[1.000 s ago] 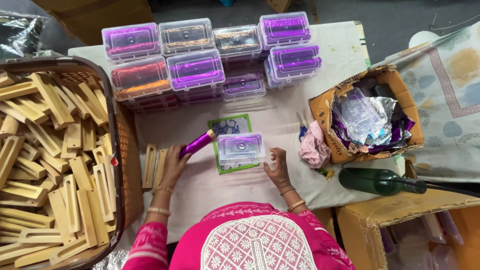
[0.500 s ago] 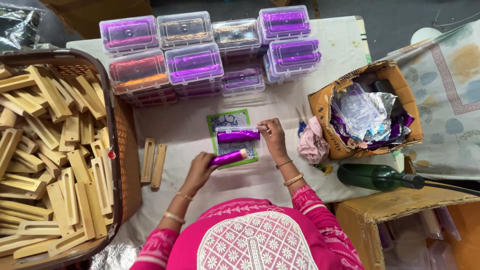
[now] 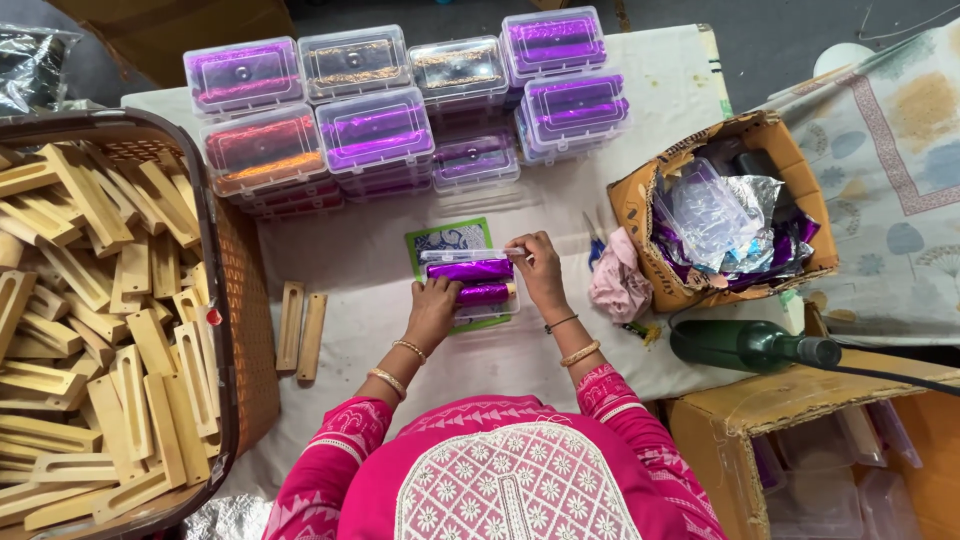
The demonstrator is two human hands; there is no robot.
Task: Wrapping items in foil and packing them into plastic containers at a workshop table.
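A small clear plastic box (image 3: 470,283) lies open on a green patterned mat (image 3: 447,240) in the middle of the cloth-covered table. Two purple foil-wrapped pieces lie in it. My left hand (image 3: 432,312) presses the lower purple piece (image 3: 485,294) into the box. My right hand (image 3: 538,270) holds the box's right edge, fingertips at its upper corner beside the upper purple piece (image 3: 470,270).
Stacks of closed clear boxes (image 3: 375,130) with purple and orange foil fill the far side. A brown basket (image 3: 232,290) of wooden holders stands at left, two loose wooden holders (image 3: 301,331) beside it. A cardboard box (image 3: 640,225) of foil wrappers, a pink cloth (image 3: 617,280) and a green bottle-shaped tool (image 3: 745,345) are at right.
My left hand carried a purple foil-wrapped piece from the left to the clear box and set it in below the first piece. My right hand shifted to the box's right edge.
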